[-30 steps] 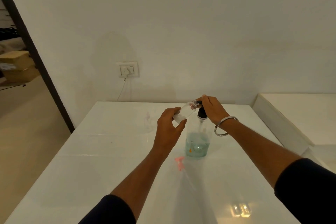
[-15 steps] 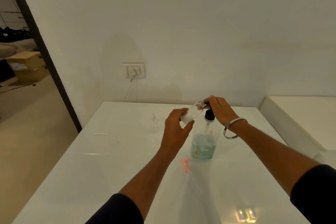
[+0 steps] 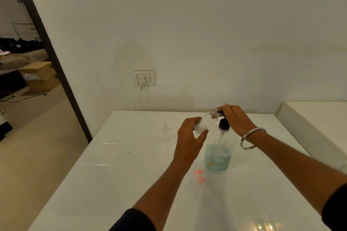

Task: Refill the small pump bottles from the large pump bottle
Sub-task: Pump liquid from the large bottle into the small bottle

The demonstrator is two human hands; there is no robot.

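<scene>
The large clear pump bottle (image 3: 218, 154) stands on the white table (image 3: 116, 180), about a third full of blue-green liquid, with a black pump head. My right hand (image 3: 237, 119) lies over that pump head, fingers closed on its top. My left hand (image 3: 189, 137) holds a small clear bottle (image 3: 205, 123) tilted, its open threaded neck up against the pump's nozzle. A pink pump top (image 3: 199, 175) with its thin tube lies on the table just in front of the large bottle. A second small clear pump bottle (image 3: 166, 133) stands further left.
A wall socket (image 3: 144, 78) with a cable hanging down sits on the wall behind the table. A raised white ledge (image 3: 308, 129) runs along the table's right side. A doorway at the left opens onto a room with cardboard boxes (image 3: 40, 76).
My hands and the bottles keep the same pose relative to each other. The view has shifted, so everything sits further right in the frame.
</scene>
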